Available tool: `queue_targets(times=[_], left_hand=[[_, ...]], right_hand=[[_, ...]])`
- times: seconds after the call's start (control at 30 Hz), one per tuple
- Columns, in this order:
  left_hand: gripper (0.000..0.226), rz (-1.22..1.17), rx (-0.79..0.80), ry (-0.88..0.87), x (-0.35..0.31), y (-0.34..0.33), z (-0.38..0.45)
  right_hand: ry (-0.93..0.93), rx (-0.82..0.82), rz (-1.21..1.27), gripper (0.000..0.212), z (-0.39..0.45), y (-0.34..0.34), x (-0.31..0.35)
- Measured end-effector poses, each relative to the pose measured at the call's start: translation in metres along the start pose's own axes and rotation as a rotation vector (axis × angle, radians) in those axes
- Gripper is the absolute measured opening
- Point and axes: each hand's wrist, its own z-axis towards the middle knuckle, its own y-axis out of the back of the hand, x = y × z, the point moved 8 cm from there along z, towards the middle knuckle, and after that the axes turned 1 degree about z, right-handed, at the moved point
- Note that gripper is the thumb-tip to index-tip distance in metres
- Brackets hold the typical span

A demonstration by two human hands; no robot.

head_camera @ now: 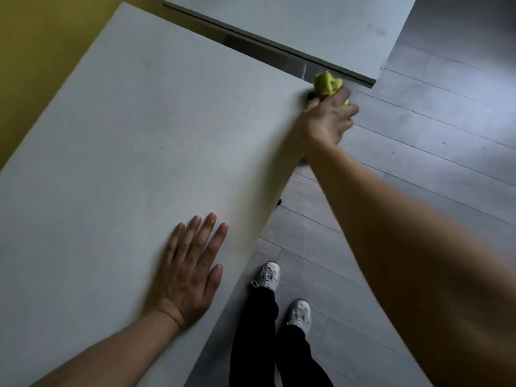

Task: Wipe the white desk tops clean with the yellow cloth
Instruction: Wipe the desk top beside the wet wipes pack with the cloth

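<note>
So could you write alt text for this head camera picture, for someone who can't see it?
Seen from above, a person's right hand grips a yellow cloth at the far corner of a white desk, while the left hand rests flat on the desk near its front edge. A second desk, grey floor and white shoes also show.

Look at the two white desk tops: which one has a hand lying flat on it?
The nearer, larger desk. The left hand rests on it with fingers spread, and the right hand holds the yellow cloth at its far corner. The far desk has no hand on it.
</note>
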Motion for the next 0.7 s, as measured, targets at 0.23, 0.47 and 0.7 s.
queue_targets(times=[0.23, 0.47, 0.7], left_hand=[[0.063, -0.017, -0.032, 0.014, 0.001, 0.002, 0.001], [0.059, -0.002, -0.038, 0.007, 0.001, 0.002, 0.000], [0.061, -0.041, -0.050, 0.020, -0.001, 0.005, 0.001]], right_hand=[[0.085, 0.021, 0.062, 0.066, -0.095, -0.011, -0.043], [0.055, 0.162, 0.045, 0.074, -0.222, -0.020, -0.100], [0.029, 0.018, 0.040, 0.065, -0.112, -0.010, -0.047]])
